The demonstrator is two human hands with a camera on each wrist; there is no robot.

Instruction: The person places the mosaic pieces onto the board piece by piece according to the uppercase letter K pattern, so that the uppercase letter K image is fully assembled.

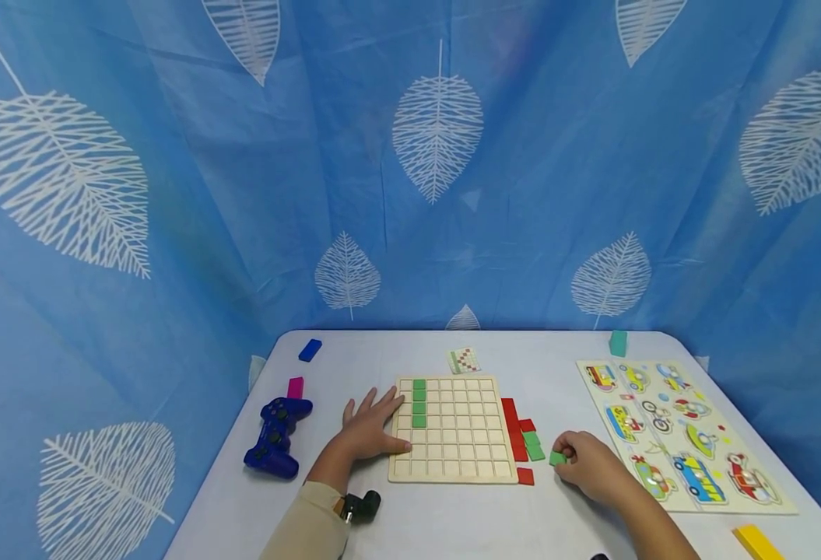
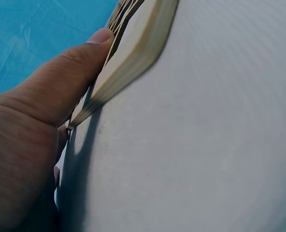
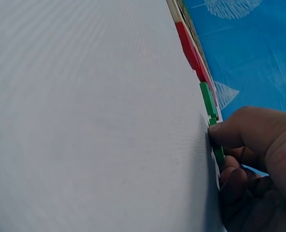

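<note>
A wooden grid board (image 1: 452,459) lies on the table, with several green square tiles (image 1: 419,403) in a column near its upper left. My left hand (image 1: 370,432) rests at the board's left edge, fingers spread and thumb on the rim; the left wrist view shows that thumb (image 2: 80,60) against the wooden edge. Right of the board, my right hand (image 1: 588,464) pinches a green tile (image 1: 557,458) between thumb and fingers. In the right wrist view the same green tile (image 3: 217,151) shows at the fingertips, low over the white surface; whether it touches is unclear.
Red tiles (image 1: 513,428) and loose green tiles (image 1: 534,446) lie along the board's right side. A small pattern card (image 1: 464,360) sits behind it. A blue game controller (image 1: 275,439) is at left, a vehicle picture puzzle (image 1: 669,412) at right, a yellow block (image 1: 756,541) near the front.
</note>
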